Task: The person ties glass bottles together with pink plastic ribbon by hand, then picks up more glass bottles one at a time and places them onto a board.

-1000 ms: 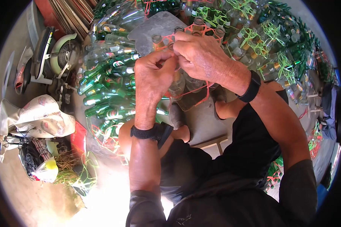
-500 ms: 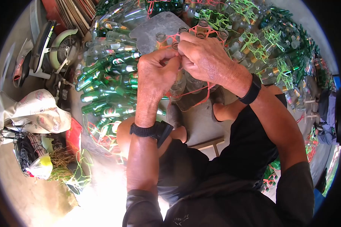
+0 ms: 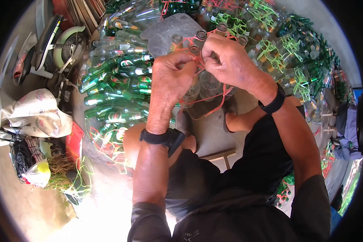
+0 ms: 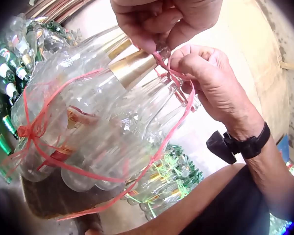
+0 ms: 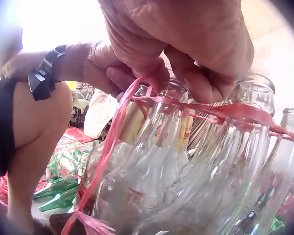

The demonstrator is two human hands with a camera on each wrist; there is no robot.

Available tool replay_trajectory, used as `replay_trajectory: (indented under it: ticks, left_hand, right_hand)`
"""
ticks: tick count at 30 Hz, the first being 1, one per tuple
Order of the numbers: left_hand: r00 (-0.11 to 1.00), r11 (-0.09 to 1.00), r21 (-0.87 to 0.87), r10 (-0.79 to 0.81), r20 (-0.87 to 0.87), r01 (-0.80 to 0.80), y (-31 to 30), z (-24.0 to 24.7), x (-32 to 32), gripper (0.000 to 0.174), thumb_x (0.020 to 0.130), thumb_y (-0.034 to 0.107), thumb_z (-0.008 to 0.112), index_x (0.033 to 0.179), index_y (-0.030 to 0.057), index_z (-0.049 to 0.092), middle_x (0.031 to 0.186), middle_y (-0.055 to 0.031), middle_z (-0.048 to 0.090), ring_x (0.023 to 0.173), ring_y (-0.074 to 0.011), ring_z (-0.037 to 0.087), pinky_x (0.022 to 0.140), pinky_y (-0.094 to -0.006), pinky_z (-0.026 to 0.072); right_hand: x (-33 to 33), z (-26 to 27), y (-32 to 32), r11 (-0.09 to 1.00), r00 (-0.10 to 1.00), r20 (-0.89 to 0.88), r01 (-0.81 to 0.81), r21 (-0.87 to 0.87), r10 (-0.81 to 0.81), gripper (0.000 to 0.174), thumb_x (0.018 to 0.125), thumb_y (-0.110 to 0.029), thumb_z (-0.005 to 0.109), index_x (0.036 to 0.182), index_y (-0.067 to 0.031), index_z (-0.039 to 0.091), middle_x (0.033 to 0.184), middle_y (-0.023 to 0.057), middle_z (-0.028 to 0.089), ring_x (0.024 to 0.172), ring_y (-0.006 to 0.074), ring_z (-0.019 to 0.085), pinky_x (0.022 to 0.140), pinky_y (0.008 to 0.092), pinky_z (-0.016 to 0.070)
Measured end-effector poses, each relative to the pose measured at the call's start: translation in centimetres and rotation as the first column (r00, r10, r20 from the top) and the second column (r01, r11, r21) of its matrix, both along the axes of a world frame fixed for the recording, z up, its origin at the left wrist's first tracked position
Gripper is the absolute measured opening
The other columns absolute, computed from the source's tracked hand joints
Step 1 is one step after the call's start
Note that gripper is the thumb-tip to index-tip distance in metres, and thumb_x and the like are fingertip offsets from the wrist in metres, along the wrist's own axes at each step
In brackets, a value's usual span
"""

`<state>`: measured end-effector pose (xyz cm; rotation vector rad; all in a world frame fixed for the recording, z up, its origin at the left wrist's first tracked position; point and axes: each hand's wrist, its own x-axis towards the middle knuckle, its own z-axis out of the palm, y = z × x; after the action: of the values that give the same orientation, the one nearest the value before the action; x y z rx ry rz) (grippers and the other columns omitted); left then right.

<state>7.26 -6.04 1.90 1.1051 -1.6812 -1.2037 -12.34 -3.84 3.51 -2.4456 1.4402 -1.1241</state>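
Note:
A bundle of clear glass bottles (image 3: pixel 209 85) stands upright in front of the person, bound with red plastic string (image 5: pixel 245 112). Both hands are at the bottle necks. The left hand (image 3: pixel 170 78) pinches the string between thumb and fingers beside a neck. Close by on the right, the right hand (image 3: pixel 230 62) has its fingers curled on the string, a short length showing between the hands. Lower on the bundle sits a string knot (image 4: pixel 25 131) in the left wrist view. A loose strand (image 5: pixel 104 169) hangs down the bottles in the right wrist view.
Green bottles (image 3: pixel 125 94) lie piled on the left. Bottles tied with green string (image 3: pixel 272 52) fill the right side. A grey slab (image 3: pixel 169 32) lies behind the bundle. A wheeled vehicle (image 3: pixel 68 48) and a printed sack (image 3: pixel 40 115) stand far left. A wooden frame (image 3: pixel 218 155) is near the feet.
The right hand has moved a little right and drawn apart from the left, uncovering string and bottle necks between them. The left hand keeps its pinch near the same neck.

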Motion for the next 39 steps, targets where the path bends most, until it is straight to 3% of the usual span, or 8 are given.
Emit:
replay_trajectory:
  ticks: [11, 14, 17, 19, 23, 29, 31, 39]
  left_hand:
    - [0.998, 0.999, 0.003, 0.034, 0.051, -0.034, 0.4, 0.5, -0.1, 0.016, 0.087, 0.007, 0.074, 0.097, -0.0042, 0.079, 0.079, -0.0065, 0.075, 0.068, -0.0064, 0.064, 0.062, -0.0230, 0.0506]
    - [0.998, 1.000, 0.011, 0.021, 0.063, -0.022, 0.5, 0.8, 0.0, 0.016, 0.087, 0.006, 0.074, 0.098, -0.0044, 0.079, 0.079, -0.0067, 0.075, 0.068, -0.0067, 0.064, 0.062, -0.0227, 0.0505]
    - [0.997, 0.999, 0.046, 0.024, 0.077, -0.028, 0.5, 0.9, -0.2, 0.016, 0.086, 0.006, 0.073, 0.098, -0.0044, 0.078, 0.079, -0.0068, 0.075, 0.069, -0.0072, 0.065, 0.063, -0.0229, 0.0514]
    - [0.998, 0.999, 0.014, 0.033, 0.044, -0.034, 0.4, 0.6, -0.2, 0.016, 0.086, 0.005, 0.073, 0.098, -0.0046, 0.078, 0.079, -0.0070, 0.075, 0.070, -0.0076, 0.066, 0.063, -0.0231, 0.0520]
    - [0.997, 0.999, 0.018, 0.034, 0.064, -0.035, 0.5, 0.9, -0.2, 0.016, 0.086, 0.005, 0.073, 0.097, -0.0050, 0.078, 0.080, -0.0073, 0.075, 0.070, -0.0078, 0.066, 0.064, -0.0232, 0.0523]
    - [0.997, 0.999, 0.015, 0.040, 0.061, -0.041, 0.5, 0.6, -0.3, 0.016, 0.086, 0.006, 0.073, 0.097, -0.0051, 0.078, 0.079, -0.0072, 0.075, 0.070, -0.0075, 0.066, 0.063, -0.0232, 0.0525]
    - [0.994, 0.990, -0.099, 0.102, 0.050, -0.096, 0.4, 0.2, -0.5, 0.017, 0.082, 0.009, 0.069, 0.092, -0.0005, 0.079, 0.074, -0.0146, 0.073, 0.060, -0.0155, 0.065, 0.061, -0.0325, 0.0529]
    - [0.973, 0.987, -0.095, 0.148, 0.175, -0.132, 1.7, 1.3, -0.3, 0.018, 0.082, 0.010, 0.068, 0.093, 0.0025, 0.080, 0.079, -0.0183, 0.075, 0.068, -0.0258, 0.073, 0.066, -0.0375, 0.0564]
  right_hand:
    - [-1.6, 2.0, -1.8, 0.963, 0.996, 0.075, -0.065, 0.260, 0.047, 0.013, 0.082, -0.007, 0.061, 0.087, -0.0011, 0.072, 0.073, 0.0171, 0.066, 0.069, 0.0361, 0.064, 0.063, 0.0430, 0.0512]
    - [-2.5, 2.4, -2.0, 0.948, 0.999, 0.051, -0.033, 0.315, 0.018, 0.016, 0.084, -0.010, 0.062, 0.090, 0.0009, 0.072, 0.070, 0.0150, 0.066, 0.065, 0.0311, 0.065, 0.063, 0.0426, 0.0516]
    - [-2.2, 3.6, -1.1, 0.874, 0.993, 0.029, -0.112, 0.473, 0.112, 0.020, 0.100, -0.014, 0.061, 0.106, 0.0018, 0.071, 0.071, 0.0082, 0.062, 0.062, 0.0131, 0.058, 0.055, 0.0315, 0.0459]
    - [-1.0, 6.7, -0.5, 0.444, 0.998, -0.035, 0.058, 0.894, -0.059, 0.025, 0.104, -0.018, 0.056, 0.115, 0.0000, 0.070, 0.064, 0.0068, 0.061, 0.047, 0.0090, 0.049, 0.041, 0.0277, 0.0375]
    - [-1.3, 5.9, -0.5, 0.381, 0.976, 0.191, -0.139, 0.914, -0.102, 0.028, 0.105, -0.021, 0.054, 0.119, -0.0003, 0.067, 0.060, 0.0047, 0.058, 0.039, 0.0066, 0.043, 0.033, 0.0265, 0.0302]
    - [-0.3, 4.7, -0.3, 0.298, 0.879, 0.349, -0.255, 0.920, -0.325, 0.024, 0.101, -0.022, 0.058, 0.104, 0.0006, 0.065, 0.060, 0.0037, 0.056, 0.039, 0.0061, 0.040, 0.031, 0.0255, 0.0311]
    - [-0.6, 4.3, -0.5, 0.262, 0.814, 0.424, -0.342, 0.902, -0.397, 0.024, 0.101, -0.022, 0.059, 0.091, -0.0016, 0.063, 0.059, 0.0023, 0.054, 0.038, 0.0053, 0.037, 0.031, 0.0252, 0.0319]
    - [-1.8, 3.9, -1.4, 0.163, 0.748, 0.523, -0.504, 0.848, -0.410, 0.032, 0.104, -0.023, 0.056, 0.075, -0.0100, 0.059, 0.053, -0.0044, 0.044, 0.036, 0.0043, 0.034, 0.029, 0.0229, 0.0299]
